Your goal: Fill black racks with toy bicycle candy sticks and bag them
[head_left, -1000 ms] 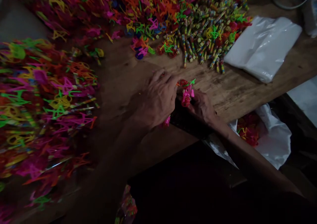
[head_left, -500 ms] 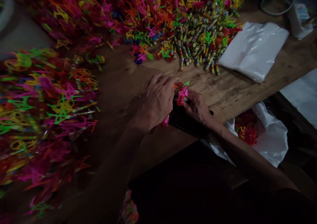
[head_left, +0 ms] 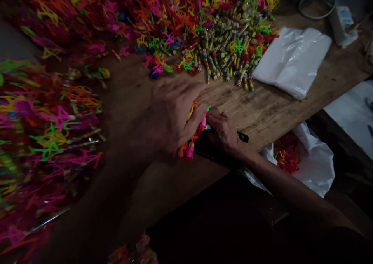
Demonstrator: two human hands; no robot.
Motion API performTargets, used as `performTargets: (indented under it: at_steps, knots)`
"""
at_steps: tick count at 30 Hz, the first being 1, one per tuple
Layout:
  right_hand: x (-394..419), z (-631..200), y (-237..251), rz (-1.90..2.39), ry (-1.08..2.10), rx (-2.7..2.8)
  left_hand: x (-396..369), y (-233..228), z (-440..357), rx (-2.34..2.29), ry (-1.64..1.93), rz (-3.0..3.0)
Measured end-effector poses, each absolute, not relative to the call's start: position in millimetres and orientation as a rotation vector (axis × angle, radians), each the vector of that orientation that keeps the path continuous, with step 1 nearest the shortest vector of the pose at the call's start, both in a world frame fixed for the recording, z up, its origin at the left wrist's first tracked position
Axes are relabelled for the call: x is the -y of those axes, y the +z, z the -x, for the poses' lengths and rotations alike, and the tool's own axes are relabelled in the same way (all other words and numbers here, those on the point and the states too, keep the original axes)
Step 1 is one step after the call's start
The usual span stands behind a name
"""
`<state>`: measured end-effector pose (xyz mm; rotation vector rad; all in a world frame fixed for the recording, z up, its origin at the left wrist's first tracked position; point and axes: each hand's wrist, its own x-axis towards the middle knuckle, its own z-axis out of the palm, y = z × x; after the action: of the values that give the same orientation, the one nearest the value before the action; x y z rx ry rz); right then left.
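Note:
My left hand lies palm down near the front edge of the wooden table, closed over a small bunch of bright plastic stick toys whose pink and orange ends poke out below the fingers. My right hand meets it from the right and pinches the same bunch at its pink and green tips. A dark flat thing lies under the right hand at the table edge; what it is stays unclear.
A big heap of coloured stick toys fills the back of the table, another heap the left. A stack of clear plastic bags lies at right. Below the edge hangs a white bag holding toys.
My left hand has spread flatter over the bunch and drawn it nearer the table edge. The pink toy that stood up between my hands is now tucked under the fingers. The view shifted slightly.

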<state>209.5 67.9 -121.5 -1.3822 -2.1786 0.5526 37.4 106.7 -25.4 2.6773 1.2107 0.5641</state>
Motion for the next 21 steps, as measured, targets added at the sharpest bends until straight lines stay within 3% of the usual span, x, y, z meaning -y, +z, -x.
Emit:
performTargets:
  at_steps: [7,13,21]
  knots:
    - [-64,-208,-127,1.389,0.558,2.153,-118,-32,-56,-1.199,0.045,-2.715]
    - [-78,-245,-106,1.398,0.495,2.136,-106,-30,-45,-1.186,0.113,-2.658]
    - [-203,-221,-87,1.758,0.06,2.047,-97,-39,-28,-1.319,0.299,-2.515]
